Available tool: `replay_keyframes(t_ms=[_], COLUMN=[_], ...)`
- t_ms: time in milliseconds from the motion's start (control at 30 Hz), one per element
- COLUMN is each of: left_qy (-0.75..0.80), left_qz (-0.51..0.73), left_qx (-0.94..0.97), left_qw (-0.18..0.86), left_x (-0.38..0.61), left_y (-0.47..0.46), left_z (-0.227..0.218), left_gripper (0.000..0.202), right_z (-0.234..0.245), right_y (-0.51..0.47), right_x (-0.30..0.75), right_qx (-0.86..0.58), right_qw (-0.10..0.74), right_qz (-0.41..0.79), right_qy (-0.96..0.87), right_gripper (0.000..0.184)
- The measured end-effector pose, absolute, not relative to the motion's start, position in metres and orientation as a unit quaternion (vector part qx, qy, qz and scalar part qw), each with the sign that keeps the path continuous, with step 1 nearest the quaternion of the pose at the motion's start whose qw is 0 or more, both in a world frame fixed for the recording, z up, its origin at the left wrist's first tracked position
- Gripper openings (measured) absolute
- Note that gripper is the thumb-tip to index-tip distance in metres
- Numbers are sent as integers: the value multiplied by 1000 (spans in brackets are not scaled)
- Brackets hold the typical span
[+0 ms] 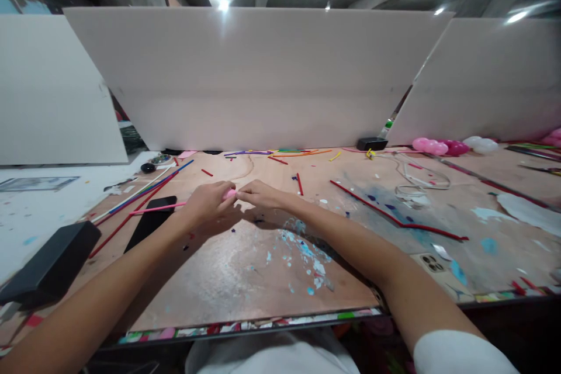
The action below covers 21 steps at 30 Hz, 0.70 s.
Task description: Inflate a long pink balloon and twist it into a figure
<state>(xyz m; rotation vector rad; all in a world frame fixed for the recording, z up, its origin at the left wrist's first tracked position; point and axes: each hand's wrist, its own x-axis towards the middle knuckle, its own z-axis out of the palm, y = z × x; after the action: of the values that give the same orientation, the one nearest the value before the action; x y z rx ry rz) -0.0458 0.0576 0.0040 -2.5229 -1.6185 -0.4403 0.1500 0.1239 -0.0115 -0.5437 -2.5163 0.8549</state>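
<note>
In the head view, a black box (52, 263) lay at lower left, then a black slab (151, 224). Just left of centre, my left hand (208, 200) closed around a pink balloon (229, 193), and my right hand (258, 194) pinched its end. Farther right lay a bent red strip (368, 204).

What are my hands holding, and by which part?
A pink piece: the left hand grips its left side, the right hand its right tip. Whether it joins the pink stick is hidden.
</note>
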Motion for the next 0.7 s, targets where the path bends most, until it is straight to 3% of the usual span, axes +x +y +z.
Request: replay_keyframes(t_ms=[233, 700], left_qy=[-492, -473], left_qz=[-130, -112], left_qx=[-861, -874], left_qw=[1, 5], left_x=[-50, -50], left_y=[58, 62], left_z=[-1, -5], left_gripper=[37, 31], right_z=[-11, -17], right_y=[129, 124], right_x=[157, 152], right_qx=[-237, -238], right_qw=[227, 219], right_qz=[290, 279], right_qy=[-899, -904], right_gripper=[39, 36])
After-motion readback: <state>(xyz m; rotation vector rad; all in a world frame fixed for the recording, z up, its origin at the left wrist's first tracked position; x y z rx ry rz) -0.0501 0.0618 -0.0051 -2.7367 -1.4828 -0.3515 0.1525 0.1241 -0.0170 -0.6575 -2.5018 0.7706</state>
